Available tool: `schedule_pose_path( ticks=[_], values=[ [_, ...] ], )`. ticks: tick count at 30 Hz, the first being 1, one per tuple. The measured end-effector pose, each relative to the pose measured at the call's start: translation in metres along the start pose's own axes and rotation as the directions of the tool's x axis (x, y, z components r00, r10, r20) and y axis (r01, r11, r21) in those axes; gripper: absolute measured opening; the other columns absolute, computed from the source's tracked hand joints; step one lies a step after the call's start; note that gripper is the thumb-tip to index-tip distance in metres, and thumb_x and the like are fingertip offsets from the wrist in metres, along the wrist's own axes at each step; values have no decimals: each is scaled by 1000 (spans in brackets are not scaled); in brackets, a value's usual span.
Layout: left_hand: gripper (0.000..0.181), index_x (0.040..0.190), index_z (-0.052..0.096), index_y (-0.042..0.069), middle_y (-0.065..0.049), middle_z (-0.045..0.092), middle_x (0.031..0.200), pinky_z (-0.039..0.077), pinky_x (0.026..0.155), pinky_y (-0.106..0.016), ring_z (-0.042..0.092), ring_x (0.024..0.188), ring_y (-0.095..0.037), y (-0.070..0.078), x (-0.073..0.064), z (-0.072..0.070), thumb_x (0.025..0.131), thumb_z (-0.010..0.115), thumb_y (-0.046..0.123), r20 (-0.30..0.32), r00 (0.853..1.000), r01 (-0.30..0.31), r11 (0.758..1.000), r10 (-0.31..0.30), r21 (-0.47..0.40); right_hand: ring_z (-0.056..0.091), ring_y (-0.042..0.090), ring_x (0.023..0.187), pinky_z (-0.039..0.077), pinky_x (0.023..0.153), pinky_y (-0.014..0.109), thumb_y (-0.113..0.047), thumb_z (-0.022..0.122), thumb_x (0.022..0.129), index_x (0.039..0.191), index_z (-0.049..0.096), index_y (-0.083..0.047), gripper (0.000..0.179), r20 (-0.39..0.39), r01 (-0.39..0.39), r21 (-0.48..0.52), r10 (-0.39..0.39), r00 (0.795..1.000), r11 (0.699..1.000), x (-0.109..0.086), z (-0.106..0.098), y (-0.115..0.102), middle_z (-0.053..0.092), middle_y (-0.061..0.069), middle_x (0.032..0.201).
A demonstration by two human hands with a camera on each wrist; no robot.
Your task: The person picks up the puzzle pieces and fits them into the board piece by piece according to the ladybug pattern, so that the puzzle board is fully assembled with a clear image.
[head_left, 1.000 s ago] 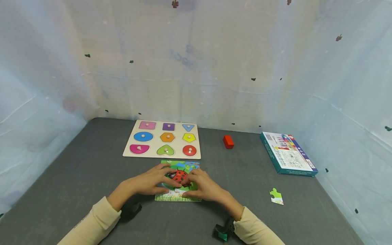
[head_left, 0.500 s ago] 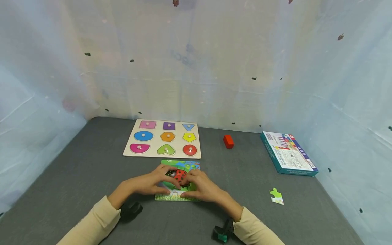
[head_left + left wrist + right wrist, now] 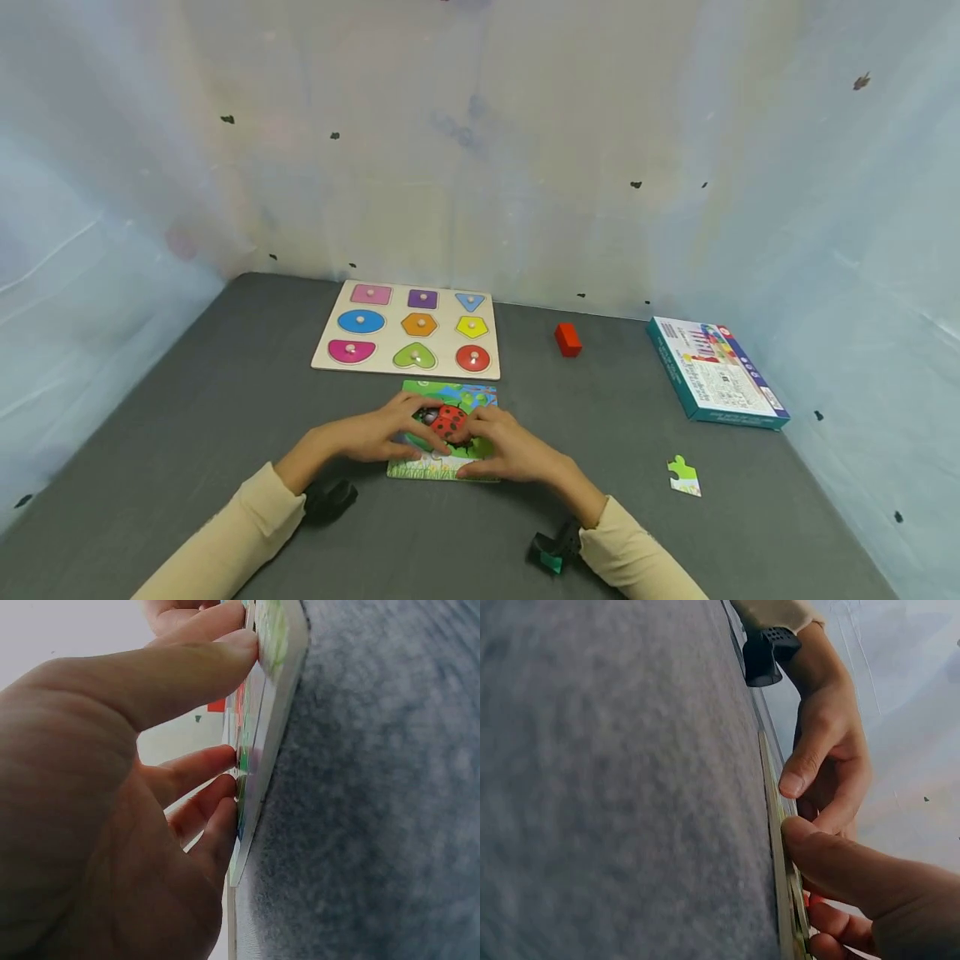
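A jigsaw puzzle board [image 3: 423, 471] with a ladybug picture lies flat on the dark table, under both hands. My left hand [image 3: 371, 437] comes in from the left, its fingers spread and their tips on the picture. In the left wrist view, the left hand's thumb and fingertips touch the puzzle's face beside its pale edge [image 3: 289, 694]. From the right, my right hand [image 3: 510, 450] bends its fingers over the ladybug, thumb low on the puzzle. That thumb [image 3: 817, 851] presses the surface in the right wrist view. Pieces under the fingers are hidden.
Behind the puzzle lies a wooden shape board [image 3: 442, 343] with colourful knobbed pieces. A red block [image 3: 567, 340] stands right of it. Farther right are a teal-sided box [image 3: 718, 372] and a loose green-and-white jigsaw piece [image 3: 683, 477]. Pale sheeting [image 3: 540, 167] hangs behind the table.
The head view has shifted slightly, so the table scene sits a little higher and farther right. Both hands stay on the puzzle, their fingers moving only slightly.
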State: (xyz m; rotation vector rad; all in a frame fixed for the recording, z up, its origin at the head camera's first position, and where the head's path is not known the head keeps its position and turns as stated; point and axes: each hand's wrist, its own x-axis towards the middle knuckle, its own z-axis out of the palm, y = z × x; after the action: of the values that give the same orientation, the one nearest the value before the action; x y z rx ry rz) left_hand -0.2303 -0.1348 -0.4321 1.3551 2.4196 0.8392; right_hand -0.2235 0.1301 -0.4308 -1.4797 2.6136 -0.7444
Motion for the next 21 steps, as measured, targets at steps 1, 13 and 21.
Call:
schedule_pose_path(
  ticks=[1, 13, 21],
  values=[
    [32, 120, 63, 34, -11, 28, 147, 28, 100, -57, 19, 131, -30, 0, 1, -1, 91, 60, 19, 0, 1000, -5, 1000, 5, -1, 49, 11, 92, 39, 82, 26, -34, 75, 78, 109, 66, -16, 36, 5, 0, 7, 0, 1000, 1000, 0, -1, 1, 57, -3, 101],
    [31, 120, 61, 31, -13, 29, 147, 28, 98, -59, 18, 132, -33, -4, 2, -3, 92, 59, 17, -2, 1000, -25, 1000, 25, -15, 51, 11, 93, 40, 83, 26, -28, 74, 80, 108, 68, -14, 31, -31, 23, 5, -23, 999, 1000, 0, -1, 2, 59, -3, 100],
    [33, 119, 64, 32, -12, 30, 147, 29, 100, -58, 19, 133, -32, -3, 1, -4, 92, 58, 14, -5, 1000, -18, 1000, 18, -5, 52, 7, 91, 40, 81, 26, -27, 72, 82, 102, 69, -16, 22, -85, 19, -42, -22, 996, 999, 1, 2, 0, 61, -4, 96]
  ],
)
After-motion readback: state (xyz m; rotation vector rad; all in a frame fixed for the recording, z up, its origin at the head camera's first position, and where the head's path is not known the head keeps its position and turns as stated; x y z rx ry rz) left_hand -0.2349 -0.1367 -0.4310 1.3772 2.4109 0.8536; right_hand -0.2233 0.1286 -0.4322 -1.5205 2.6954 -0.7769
